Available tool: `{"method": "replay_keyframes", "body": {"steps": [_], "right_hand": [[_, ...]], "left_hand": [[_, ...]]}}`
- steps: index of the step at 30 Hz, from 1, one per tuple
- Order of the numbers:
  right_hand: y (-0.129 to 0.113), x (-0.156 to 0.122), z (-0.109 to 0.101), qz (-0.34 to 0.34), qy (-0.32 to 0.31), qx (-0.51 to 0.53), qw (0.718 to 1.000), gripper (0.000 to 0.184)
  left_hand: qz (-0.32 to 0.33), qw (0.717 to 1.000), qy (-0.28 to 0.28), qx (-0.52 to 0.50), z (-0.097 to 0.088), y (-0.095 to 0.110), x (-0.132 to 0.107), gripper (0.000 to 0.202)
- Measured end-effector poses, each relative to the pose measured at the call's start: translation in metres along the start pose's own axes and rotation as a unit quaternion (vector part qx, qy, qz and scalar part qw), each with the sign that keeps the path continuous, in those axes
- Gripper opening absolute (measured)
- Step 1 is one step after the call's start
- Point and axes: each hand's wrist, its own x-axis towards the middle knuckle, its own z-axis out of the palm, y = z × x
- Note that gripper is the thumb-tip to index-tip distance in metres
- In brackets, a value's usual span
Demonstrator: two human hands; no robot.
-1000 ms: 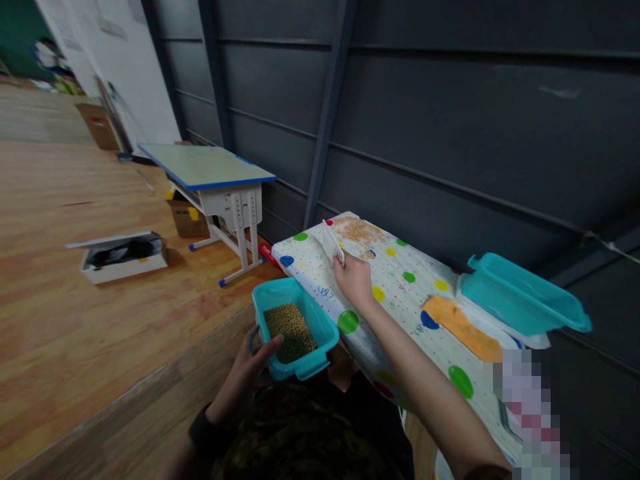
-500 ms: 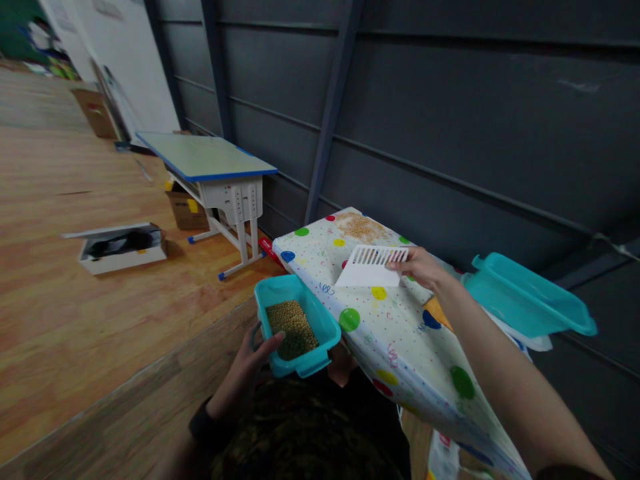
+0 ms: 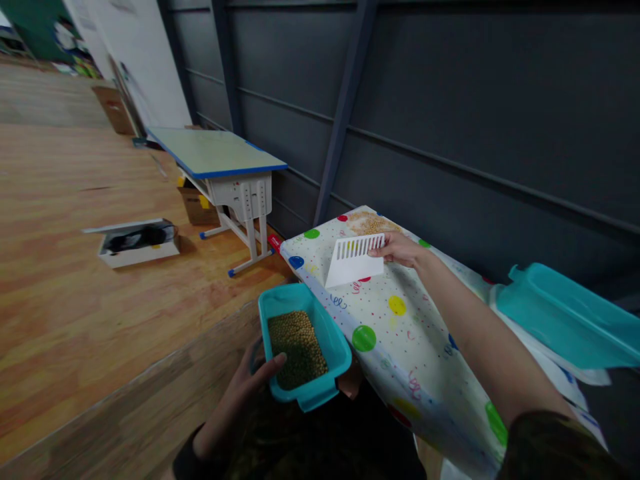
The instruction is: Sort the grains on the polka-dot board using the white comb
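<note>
My left hand (image 3: 253,381) grips the near-left rim of a teal plastic bin (image 3: 287,300), its thumb over the edge. Yellowish beans and darker green grains (image 3: 296,337) lie inside. The bin is held beside the edge of a table with a dotted cover (image 3: 385,363). My right hand (image 3: 400,251) is closed on the right end of a white slotted plastic scraper (image 3: 354,265), which stands tilted above the cover with its slots uppermost. Behind it, a patch of loose beans and tan crumbs (image 3: 371,223) is spread near the table's far corner.
Another teal tub (image 3: 570,313) sits at the right end of the table against the dark wall panels (image 3: 475,120). A school desk (image 3: 220,153) stands beyond, with an open white box (image 3: 143,243) and a cardboard box (image 3: 197,205) on the floor.
My right hand has moved the scraper left across the table, and the scraper has tilted a little. The left hand still holds the bin. The view has swung slightly left.
</note>
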Motion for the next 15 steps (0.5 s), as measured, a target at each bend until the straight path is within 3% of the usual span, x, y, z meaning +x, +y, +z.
{"method": "replay_keyframes", "body": {"steps": [5, 10, 15], "right_hand": [[-0.012, 0.033, 0.002, -0.013, -0.017, -0.032, 0.999, 0.042], [-0.03, 0.06, 0.018, -0.05, 0.062, -0.006, 0.997, 0.049], [-0.041, 0.082, 0.027, -0.047, 0.05, 0.015, 0.998, 0.046]], "left_hand": [[-0.017, 0.998, -0.034, -0.043, -0.005, -0.006, 0.004, 0.12], [-0.034, 0.998, -0.022, -0.053, -0.016, -0.015, 0.009, 0.125], [-0.037, 0.998, -0.02, -0.055, -0.023, -0.023, 0.016, 0.123]]}}
